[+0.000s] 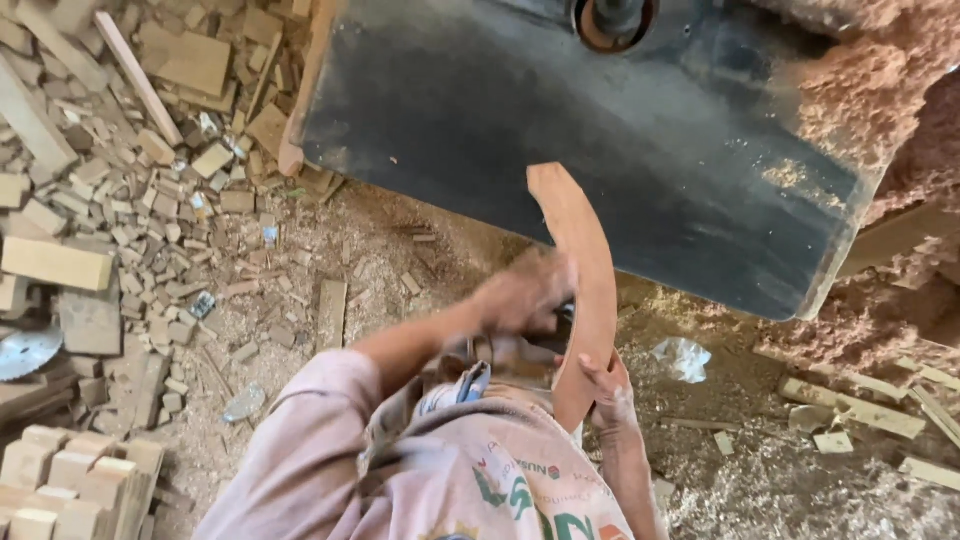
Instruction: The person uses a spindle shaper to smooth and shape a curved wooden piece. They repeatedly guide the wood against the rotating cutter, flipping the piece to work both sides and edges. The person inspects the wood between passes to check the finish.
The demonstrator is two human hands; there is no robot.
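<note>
Both hands [560, 340] grip curved wood [585, 290] overlapping the table edge [700, 290].

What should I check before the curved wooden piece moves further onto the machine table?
1. Right hand gripping the near end of the curved wooden piece: ok.
2. Left hand steady on the piece: cannot tell, blurred.
3. Far end resting on the dark machine table: ok.
4. Hands apart from the spindle: ok.
5. Table free of debris: not ok, a sawdust heap covers its right corner.
6. Footing: not ok, wood offcuts litter the floor.
</note>
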